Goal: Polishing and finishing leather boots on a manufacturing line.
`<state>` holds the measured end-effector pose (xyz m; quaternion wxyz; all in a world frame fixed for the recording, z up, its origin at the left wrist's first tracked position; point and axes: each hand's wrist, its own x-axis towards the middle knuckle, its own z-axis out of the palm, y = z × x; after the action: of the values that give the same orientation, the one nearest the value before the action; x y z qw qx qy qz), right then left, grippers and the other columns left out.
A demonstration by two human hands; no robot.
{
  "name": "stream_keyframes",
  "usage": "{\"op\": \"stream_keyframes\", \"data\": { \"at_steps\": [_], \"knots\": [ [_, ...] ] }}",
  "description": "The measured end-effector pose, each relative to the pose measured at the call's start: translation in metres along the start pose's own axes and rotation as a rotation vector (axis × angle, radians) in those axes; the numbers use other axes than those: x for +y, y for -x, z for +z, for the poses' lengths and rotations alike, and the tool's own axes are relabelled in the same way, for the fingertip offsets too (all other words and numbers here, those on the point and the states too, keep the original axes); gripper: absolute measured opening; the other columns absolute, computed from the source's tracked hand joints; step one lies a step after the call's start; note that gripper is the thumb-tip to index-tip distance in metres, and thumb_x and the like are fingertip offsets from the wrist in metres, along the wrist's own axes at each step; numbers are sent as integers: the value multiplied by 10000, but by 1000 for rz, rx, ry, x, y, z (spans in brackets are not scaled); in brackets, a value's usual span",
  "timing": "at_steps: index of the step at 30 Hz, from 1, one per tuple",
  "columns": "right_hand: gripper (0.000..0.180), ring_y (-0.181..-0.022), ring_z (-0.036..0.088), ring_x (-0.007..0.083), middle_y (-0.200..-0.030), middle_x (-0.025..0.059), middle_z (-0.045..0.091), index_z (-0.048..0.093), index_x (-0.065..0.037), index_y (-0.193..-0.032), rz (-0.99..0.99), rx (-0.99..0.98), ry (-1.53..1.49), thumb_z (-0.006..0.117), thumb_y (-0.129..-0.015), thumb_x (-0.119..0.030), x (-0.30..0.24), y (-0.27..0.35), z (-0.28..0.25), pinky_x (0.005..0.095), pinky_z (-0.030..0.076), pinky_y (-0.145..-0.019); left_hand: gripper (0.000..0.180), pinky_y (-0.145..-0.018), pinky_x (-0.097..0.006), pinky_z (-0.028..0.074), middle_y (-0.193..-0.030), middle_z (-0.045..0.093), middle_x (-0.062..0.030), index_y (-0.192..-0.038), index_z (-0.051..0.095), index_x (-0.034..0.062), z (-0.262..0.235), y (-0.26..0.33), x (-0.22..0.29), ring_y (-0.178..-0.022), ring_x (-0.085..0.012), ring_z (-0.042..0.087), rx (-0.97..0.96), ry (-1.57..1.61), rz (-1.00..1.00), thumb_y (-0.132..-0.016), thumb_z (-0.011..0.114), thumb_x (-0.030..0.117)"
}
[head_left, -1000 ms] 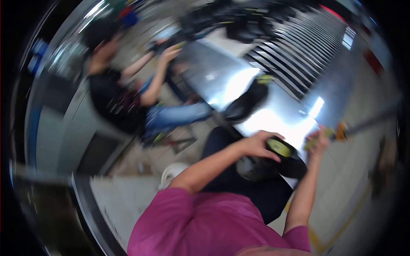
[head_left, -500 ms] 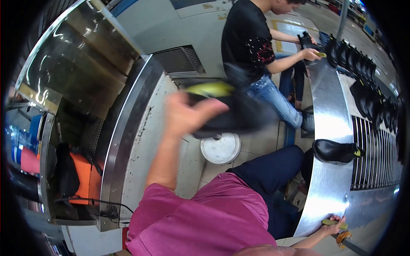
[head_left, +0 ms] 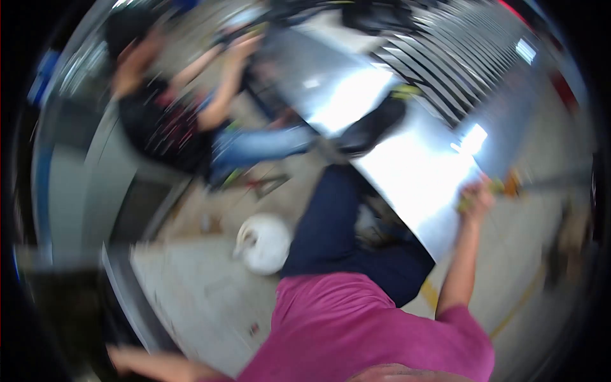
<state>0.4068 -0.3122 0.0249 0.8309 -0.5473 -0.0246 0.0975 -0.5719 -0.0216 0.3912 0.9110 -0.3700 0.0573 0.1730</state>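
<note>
The picture is heavily blurred by motion. My right hand [head_left: 476, 195] is raised at the right, at the edge of a shiny metal table [head_left: 414, 172], with its fingers closed round a small yellow and orange tool [head_left: 503, 187]. My left hand [head_left: 127, 360] reaches out low at the bottom left over the pale floor; it is too blurred to show whether it holds anything. A black shoe [head_left: 372, 130] with a yellow-green inside lies on the table, apart from both hands. My pink shirt and dark trousers fill the lower middle.
A person in a black top and blue jeans [head_left: 159, 121] sits at the upper left, with hands up near the far end of the table. A round white container [head_left: 264, 243] stands on the floor by my leg. Slatted metal racking [head_left: 458, 57] runs behind the table.
The view has swung back toward the table. My left hand, which held the black shoe up high, has dropped to the lower left, and a black shoe now lies on the table.
</note>
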Motion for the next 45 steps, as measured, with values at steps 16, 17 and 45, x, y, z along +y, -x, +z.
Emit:
{"op": "stream_keyframes", "data": {
  "at_steps": [16, 17, 45],
  "knots": [
    [269, -537, 582, 143, -697, 70, 613, 623, -27, -1070, -52, 0, 68, 696, -995, -276, -44, 22, 6, 271, 474, -479, 682, -1127, -427, 413, -1497, 559, -129, -1520, 505, 104, -102, -696, -53, -1377, -267, 521, 173, 3331, -741, -902, 773, 210],
    [269, -545, 586, 143, -697, 67, 611, 622, -26, -1070, -40, 3, 70, 695, -996, -274, -43, 23, 7, 271, 474, -479, 737, -1148, -448, 387, -1505, 550, -151, -1531, 489, 110, -113, -727, -59, -1388, -287, 512, 269, 3309, -583, -878, 799, 253],
    [297, -541, 601, 162, -702, 82, 620, 594, -20, -1098, -26, 68, 57, 665, -1018, -297, -45, 18, 13, 297, 490, -502, 434, -985, -370, 492, -1185, 697, -131, -1241, 648, -70, -314, -790, -135, -1075, -229, 657, 460, 4109, -688, -923, 729, 215]
  ]
}}
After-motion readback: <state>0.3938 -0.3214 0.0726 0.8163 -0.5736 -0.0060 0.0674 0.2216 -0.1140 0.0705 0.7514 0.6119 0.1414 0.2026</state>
